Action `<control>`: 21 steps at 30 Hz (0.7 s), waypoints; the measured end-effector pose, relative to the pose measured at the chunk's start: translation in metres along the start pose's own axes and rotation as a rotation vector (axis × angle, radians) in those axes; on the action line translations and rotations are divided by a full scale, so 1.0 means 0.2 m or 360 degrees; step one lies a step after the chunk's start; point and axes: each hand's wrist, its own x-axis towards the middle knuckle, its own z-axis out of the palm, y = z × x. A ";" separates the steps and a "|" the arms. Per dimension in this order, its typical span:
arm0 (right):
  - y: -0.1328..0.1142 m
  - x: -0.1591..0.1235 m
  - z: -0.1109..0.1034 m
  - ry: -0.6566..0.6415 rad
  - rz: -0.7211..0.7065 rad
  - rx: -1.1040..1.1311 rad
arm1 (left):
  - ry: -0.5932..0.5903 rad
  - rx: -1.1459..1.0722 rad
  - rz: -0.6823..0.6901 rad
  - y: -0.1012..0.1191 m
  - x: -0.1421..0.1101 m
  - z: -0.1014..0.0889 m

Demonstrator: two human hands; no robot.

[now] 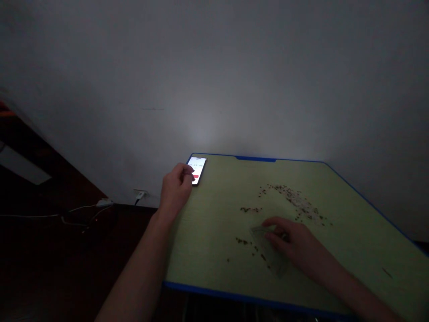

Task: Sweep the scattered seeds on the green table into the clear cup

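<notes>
The room is dim. My left hand (176, 190) reaches over the table's far left corner, fingers curled, with a fingertip on or just above a lit phone (197, 169) lying flat there. My right hand (295, 243) rests on the pale green table (214, 250), fingers closed on a clear plastic bag or wrapper (268, 250). Small dark seeds or crumbs (295, 201) lie scattered over the tabletop beyond and left of that hand.
The table has a blue rim (234, 297) and stands against a plain white wall. Left of it, on the dark floor, a wall socket (140, 194) and white cables (83, 209) show. A pale panel (20, 165) sits at far left.
</notes>
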 end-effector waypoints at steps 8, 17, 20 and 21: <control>-0.09 0.08 0.06 -0.0075 -0.0206 -0.0134 | -0.0017 0.0002 -0.0020 0.01 -0.01 0.00; -0.19 0.17 0.10 -0.0361 -0.0504 -0.0108 | -0.0035 -0.0005 -0.0010 0.01 -0.01 0.01; -0.23 0.17 0.11 -0.0502 -0.0624 -0.0075 | -0.0035 0.0001 -0.0013 0.01 -0.01 0.02; -0.24 0.17 0.11 -0.0547 -0.0654 -0.0075 | -0.0036 -0.0003 -0.0019 0.01 -0.01 0.02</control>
